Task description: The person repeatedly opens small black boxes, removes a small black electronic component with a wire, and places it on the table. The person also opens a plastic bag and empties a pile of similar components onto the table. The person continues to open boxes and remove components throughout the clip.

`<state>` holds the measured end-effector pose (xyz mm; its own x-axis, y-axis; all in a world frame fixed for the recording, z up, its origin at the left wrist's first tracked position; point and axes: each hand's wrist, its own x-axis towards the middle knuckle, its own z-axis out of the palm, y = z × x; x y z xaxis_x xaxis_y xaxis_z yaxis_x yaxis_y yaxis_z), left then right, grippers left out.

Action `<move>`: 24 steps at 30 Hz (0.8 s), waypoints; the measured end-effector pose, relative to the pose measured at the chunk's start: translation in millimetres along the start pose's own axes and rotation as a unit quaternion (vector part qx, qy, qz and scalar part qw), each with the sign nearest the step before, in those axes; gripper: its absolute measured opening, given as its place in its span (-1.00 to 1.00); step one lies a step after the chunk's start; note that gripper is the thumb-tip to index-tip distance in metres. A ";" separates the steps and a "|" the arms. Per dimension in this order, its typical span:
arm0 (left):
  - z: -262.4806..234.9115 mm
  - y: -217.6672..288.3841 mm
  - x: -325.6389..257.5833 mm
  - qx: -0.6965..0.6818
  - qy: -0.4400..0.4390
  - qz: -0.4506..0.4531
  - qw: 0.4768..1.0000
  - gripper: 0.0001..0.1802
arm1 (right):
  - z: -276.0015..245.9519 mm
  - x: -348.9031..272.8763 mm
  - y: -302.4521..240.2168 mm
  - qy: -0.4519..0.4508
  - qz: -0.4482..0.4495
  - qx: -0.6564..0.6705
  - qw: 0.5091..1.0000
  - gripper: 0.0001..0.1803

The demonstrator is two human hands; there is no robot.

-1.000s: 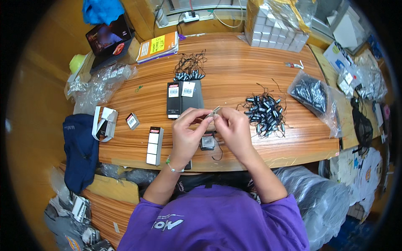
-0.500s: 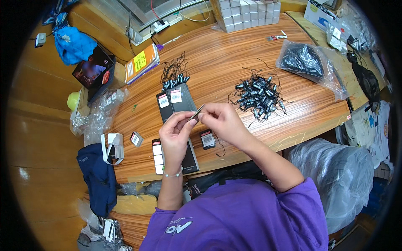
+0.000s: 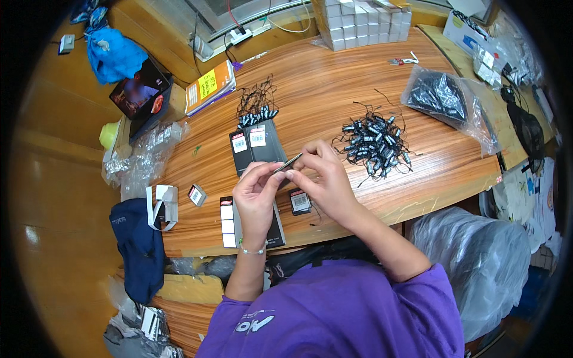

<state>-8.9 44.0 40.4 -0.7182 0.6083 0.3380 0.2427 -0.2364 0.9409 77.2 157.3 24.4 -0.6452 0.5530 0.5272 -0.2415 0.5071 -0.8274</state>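
Note:
My left hand [image 3: 258,186] and my right hand [image 3: 322,182] meet above the table, both pinching a thin dark card [image 3: 289,162] seen nearly edge-on. Its face is mostly hidden by my fingers. Beside my right hand lies a small stack of black cards [image 3: 300,201] with a white label on top. Partly under my left forearm is a strip of white labels [image 3: 228,225] with a red end. Beyond my hands, a flat dark grey box [image 3: 272,142] carries labelled black cards [image 3: 258,136].
Black cords with small cylindrical ends [image 3: 376,143] lie heaped to the right; a smaller bundle [image 3: 258,113] rests at the grey box's far end. A plastic bag [image 3: 441,98], stacked white boxes [image 3: 364,27], pliers [image 3: 404,59], a notebook [image 3: 209,86] and an open white box [image 3: 164,207] surround the work area.
The card has turned slightly and tilts flatter between my fingers. My right fingers have shifted along it. The whole view has moved a little.

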 end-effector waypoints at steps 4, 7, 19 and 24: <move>2.0 1.7 -1.5 -0.011 -0.009 -0.011 1.000 -0.83 | -6.5 -3.1 -7.3 0.001 0.041 0.041 0.998 -0.81; 3.1 4.0 0.2 -0.003 -0.010 -0.010 1.000 -0.82 | -10.8 0.2 -5.2 -0.010 -0.018 0.017 1.000 -0.81; 8.6 3.4 -1.2 -0.097 -0.034 -0.070 0.992 -0.82 | -10.6 -6.0 4.1 0.006 0.102 0.158 0.982 -0.71; 8.6 -1.0 -1.0 -0.071 -0.035 -0.055 0.995 -0.83 | -13.8 -5.4 4.5 -0.012 0.151 0.216 0.965 -0.72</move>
<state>-2.8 50.1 39.3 -0.6867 0.6864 0.2394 0.0670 -0.2682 0.9610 89.6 165.8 20.5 -0.7484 0.6146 0.2494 -0.3165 -0.0004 -0.9486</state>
